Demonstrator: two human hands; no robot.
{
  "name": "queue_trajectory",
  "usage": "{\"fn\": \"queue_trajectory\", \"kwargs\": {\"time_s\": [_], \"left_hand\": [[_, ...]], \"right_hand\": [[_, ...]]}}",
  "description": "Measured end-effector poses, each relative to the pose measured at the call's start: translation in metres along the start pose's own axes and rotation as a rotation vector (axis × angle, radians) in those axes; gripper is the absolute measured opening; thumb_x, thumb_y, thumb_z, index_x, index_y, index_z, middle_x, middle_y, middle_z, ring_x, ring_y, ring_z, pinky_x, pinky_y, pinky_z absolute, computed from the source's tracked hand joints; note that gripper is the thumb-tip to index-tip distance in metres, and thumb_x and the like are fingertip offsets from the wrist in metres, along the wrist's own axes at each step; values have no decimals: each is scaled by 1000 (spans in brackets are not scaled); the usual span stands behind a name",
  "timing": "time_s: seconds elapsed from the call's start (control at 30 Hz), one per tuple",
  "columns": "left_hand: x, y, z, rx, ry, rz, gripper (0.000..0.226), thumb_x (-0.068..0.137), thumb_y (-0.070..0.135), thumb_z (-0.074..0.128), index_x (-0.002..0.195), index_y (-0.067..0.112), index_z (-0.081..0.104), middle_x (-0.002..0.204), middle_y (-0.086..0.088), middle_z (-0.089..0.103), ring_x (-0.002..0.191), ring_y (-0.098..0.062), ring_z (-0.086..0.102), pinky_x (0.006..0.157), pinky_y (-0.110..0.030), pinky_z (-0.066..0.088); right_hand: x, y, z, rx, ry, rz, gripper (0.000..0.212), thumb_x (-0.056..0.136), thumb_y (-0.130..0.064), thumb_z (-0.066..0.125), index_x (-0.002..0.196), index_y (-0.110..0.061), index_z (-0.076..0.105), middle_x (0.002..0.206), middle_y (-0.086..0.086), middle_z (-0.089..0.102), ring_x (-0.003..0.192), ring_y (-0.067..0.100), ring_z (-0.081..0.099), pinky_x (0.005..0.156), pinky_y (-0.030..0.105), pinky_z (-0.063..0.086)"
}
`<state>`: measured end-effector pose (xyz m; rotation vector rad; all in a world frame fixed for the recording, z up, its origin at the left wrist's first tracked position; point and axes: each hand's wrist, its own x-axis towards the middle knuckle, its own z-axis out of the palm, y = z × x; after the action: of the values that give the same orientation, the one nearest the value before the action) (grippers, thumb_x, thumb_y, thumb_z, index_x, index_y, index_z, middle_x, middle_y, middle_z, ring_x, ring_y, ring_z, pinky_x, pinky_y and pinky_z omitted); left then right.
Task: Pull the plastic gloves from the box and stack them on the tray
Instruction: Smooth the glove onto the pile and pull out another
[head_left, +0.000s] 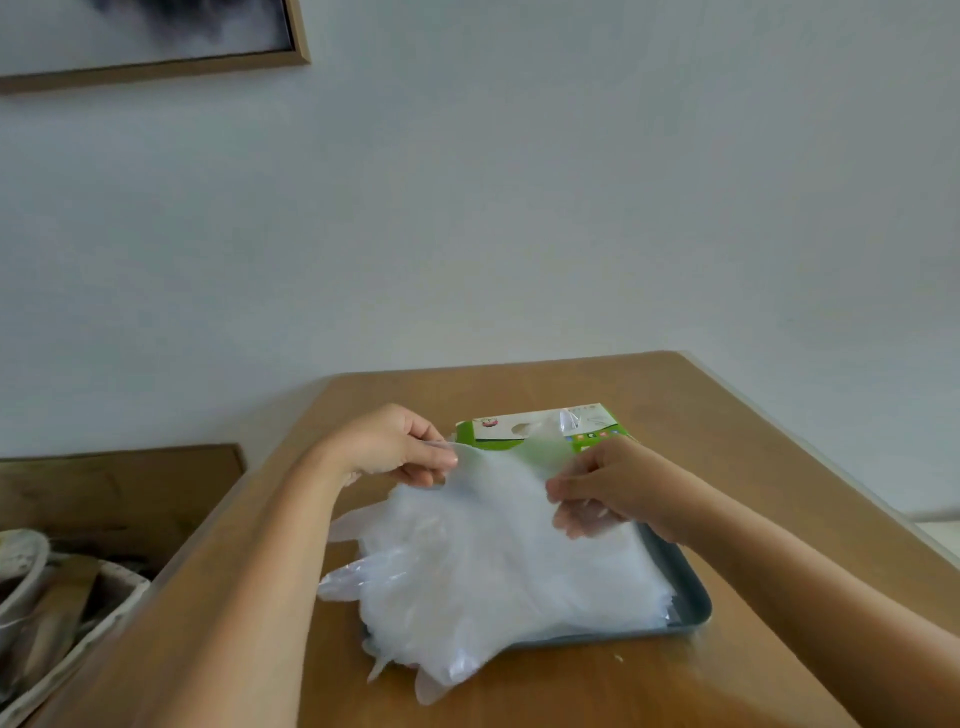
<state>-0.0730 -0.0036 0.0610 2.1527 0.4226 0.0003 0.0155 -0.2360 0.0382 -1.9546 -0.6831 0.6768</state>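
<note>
My left hand and right hand each pinch one edge of a glove, held above the pile on the tray. The box lies just behind it on the table.

Both bare: left hand, right hand; forearms bare down to frame edge.

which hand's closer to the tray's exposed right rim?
Right. The right hand pinches the top glove just above the far end of the tray rim; the left hand pinches it across the pile.
</note>
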Motion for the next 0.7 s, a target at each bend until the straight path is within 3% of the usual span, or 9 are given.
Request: {"fn": "queue_trajectory", "kwargs": {"time_s": [0.13,0.27,0.37,0.47,0.53,0.6,0.67,0.7], "left_hand": [[18,-10,14,74,12,-38,9,86,11,71,78,9,68,65,2,69,50,-3,61,55,-16,51],[24,-18,13,157,80,-110,12,87,9,68,76,10,66,69,-2,67,45,-2,60,53,-16,48],[21,-19,10,241,284,-148,11,85,11,70,78,14,63,70,-4,69,53,-6,61,61,-21,47],[10,-4,20,370,514,24,19,83,14,70,73,22,56,71,4,63,65,-8,56,57,-23,38],[-2,10,40,376,473,208,24,80,12,71,69,25,54,68,12,57,66,-8,54,61,-21,37],[-11,15,67,390,321,321,20,81,13,70,73,25,56,71,12,59,71,-9,58,65,-19,40],[-18,10,90,474,186,344,6,86,22,66,89,20,62,90,8,64,85,-9,59,72,-15,43],[-20,7,98,519,141,341,14,89,27,64,99,18,63,102,6,64,94,-9,59,79,-16,45]], "right_hand": [[7,10,-9,-176,-10,28,17,86,-13,65,76,0,69,66,8,72,45,11,58,49,17,46],[12,17,-12,-339,-68,105,24,87,-16,66,90,8,69,69,6,73,53,14,61,62,23,54],[15,21,-14,-386,-76,143,22,86,-14,66,95,6,70,75,9,73,57,16,60,59,20,51],[16,22,-17,-381,-89,170,21,85,-8,65,99,6,68,76,11,67,57,18,58,55,19,47],[16,22,-20,-395,-113,172,21,85,-8,66,100,5,69,75,9,66,60,18,57,57,20,47],[16,22,-22,-428,-160,162,19,84,-14,69,93,3,71,71,6,68,63,18,57,61,21,48],[16,22,-23,-465,-196,148,18,83,-21,72,83,-3,72,69,2,70,64,17,58,66,20,50],[15,22,-24,-481,-202,141,19,82,-24,72,81,-5,72,72,3,71,65,17,58,69,21,52]]}}
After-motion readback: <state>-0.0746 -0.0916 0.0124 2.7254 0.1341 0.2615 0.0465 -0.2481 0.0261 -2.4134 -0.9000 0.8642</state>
